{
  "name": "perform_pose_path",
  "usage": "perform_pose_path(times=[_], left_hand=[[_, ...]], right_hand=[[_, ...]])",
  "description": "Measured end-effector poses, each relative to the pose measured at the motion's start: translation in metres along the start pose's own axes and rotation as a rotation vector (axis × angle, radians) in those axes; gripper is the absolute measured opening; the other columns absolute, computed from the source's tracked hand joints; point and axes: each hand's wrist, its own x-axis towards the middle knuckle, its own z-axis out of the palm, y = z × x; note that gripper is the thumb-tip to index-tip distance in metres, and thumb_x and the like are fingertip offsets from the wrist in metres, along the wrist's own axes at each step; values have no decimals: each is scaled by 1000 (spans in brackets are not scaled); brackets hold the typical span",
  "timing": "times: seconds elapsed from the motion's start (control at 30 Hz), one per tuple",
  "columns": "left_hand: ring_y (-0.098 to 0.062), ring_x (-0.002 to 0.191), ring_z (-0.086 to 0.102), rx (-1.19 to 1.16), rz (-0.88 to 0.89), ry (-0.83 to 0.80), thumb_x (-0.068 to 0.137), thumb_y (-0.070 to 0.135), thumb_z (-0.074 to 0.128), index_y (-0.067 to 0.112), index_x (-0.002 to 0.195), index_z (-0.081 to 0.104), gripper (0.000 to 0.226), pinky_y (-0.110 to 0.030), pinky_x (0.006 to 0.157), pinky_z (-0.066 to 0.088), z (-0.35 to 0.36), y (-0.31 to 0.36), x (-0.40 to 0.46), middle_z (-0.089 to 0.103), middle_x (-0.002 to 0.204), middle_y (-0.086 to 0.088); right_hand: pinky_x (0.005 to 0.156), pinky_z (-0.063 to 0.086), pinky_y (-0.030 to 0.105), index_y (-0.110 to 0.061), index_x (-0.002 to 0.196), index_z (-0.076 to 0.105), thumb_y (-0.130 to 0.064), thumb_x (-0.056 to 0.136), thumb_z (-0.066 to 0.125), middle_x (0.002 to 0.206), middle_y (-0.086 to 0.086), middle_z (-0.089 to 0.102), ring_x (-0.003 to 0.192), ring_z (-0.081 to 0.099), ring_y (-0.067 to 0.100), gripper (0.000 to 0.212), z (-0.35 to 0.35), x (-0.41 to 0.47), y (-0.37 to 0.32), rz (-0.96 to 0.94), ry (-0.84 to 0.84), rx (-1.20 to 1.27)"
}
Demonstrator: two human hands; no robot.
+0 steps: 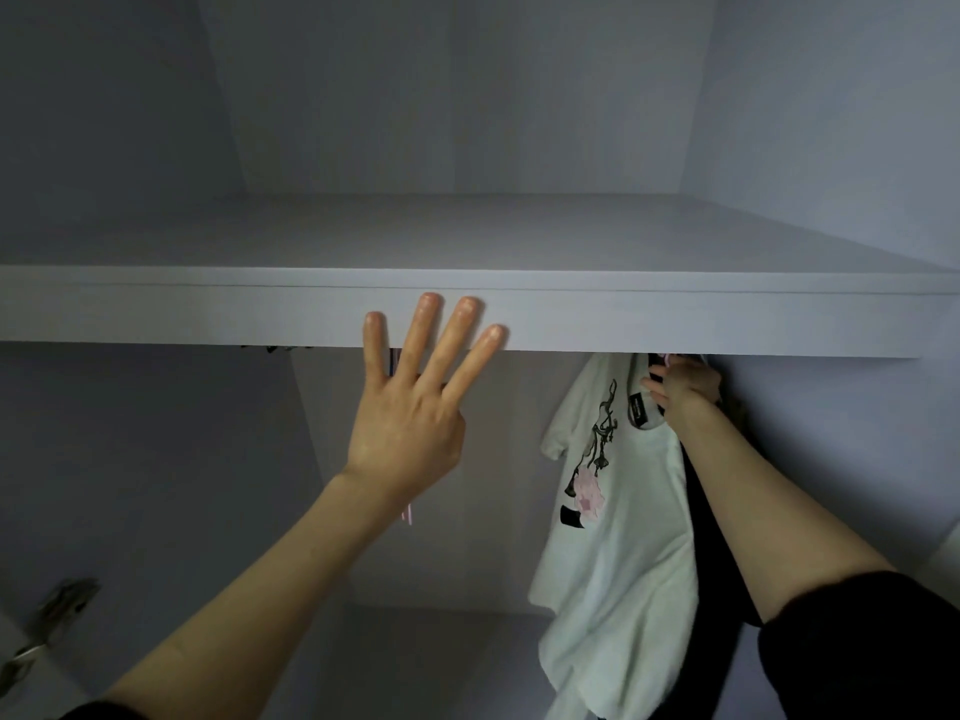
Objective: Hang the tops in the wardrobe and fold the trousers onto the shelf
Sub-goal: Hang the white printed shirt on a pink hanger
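Head cam: my left hand flat, fingers splayed vs smooth white shelf edge; right hand gripping black garment beside soft white printed tee.

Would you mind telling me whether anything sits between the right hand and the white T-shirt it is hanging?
Nothing visible does: the right hand is already at the collar of the white T-shirt, just under the shelf.

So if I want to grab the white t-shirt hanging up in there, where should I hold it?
Probably at the neck of the white t-shirt, right under the shelf, reaching from the front as the right hand does. The shirt hangs from there; lower down it is loose cloth that would only swing or stretch.
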Motion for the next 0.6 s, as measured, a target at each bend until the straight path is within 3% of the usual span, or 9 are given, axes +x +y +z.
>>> perform_pose_path(times=[0.03, 0.1, 0.17, 0.2, 0.3, 0.4, 0.47, 0.6], left_hand=[[-37, 143, -1, -10, -10, -17, 65, 6, 68, 19, 148, 2, 107, -65, 108, -1, -1, 1, -1, 8, 154, -8], [-34, 144, -10, -45, -37, -52, 67, 4, 66, 18, 149, 3, 105, -63, 109, -3, -5, 4, -1, 5, 155, -7], [-34, 143, -5, -110, -75, -85, 67, 3, 67, 16, 149, 9, 101, -64, 108, -2, -12, 11, -3, 2, 156, -8], [-34, 143, -3, -147, -93, -102, 67, 3, 67, 14, 149, 13, 99, -64, 108, -1, -16, 16, -4, 1, 156, -9], [-32, 145, 0, -310, -64, -113, 72, 2, 61, 12, 149, 16, 90, -62, 111, 3, -24, 33, -10, 4, 157, -11], [-34, 143, 15, -479, -10, -142, 80, 5, 49, 7, 144, 30, 67, -59, 112, 17, -29, 54, -17, 21, 154, -17], [-38, 138, 29, -626, -34, -232, 83, 6, 51, 2, 136, 43, 54, -57, 109, 29, -32, 74, -25, 34, 147, -21], [-28, 132, 40, -868, -71, -497, 91, 13, 52, 6, 136, 45, 46, -41, 107, 31, -31, 106, -47, 44, 142, -13]], right_hand=[[75, 51, 27, 3, 120, 55, 1, 98, 38, 130, 27, 53, 119, 54, 38, 28, 0, 0, 2, -36, 9, -77], [90, 50, 31, 4, 123, 55, 5, 95, 42, 130, 23, 54, 113, 56, 38, 32, -6, -1, 7, -123, 5, -252], [86, 46, 27, 0, 119, 62, 5, 91, 43, 123, 20, 60, 95, 60, 37, 34, -16, -9, 13, -228, 70, -431], [83, 45, 28, -3, 117, 64, 5, 89, 41, 120, 19, 63, 96, 59, 38, 37, -22, -17, 15, -278, 79, -527], [93, 42, 28, -7, 126, 60, 2, 90, 41, 123, 18, 61, 112, 57, 33, 41, -36, -48, 26, -359, 18, -654], [91, 36, 16, -12, 131, 55, -8, 94, 46, 127, 14, 60, 117, 55, 28, 38, -61, -85, 38, -388, -35, -723], [87, 34, 12, -13, 131, 55, -12, 95, 48, 125, 11, 62, 116, 57, 24, 36, -84, -116, 50, -366, -48, -761], [93, 41, 20, -11, 125, 59, -15, 96, 49, 121, 10, 64, 111, 61, 22, 31, -123, -177, 74, -318, -128, -860]])
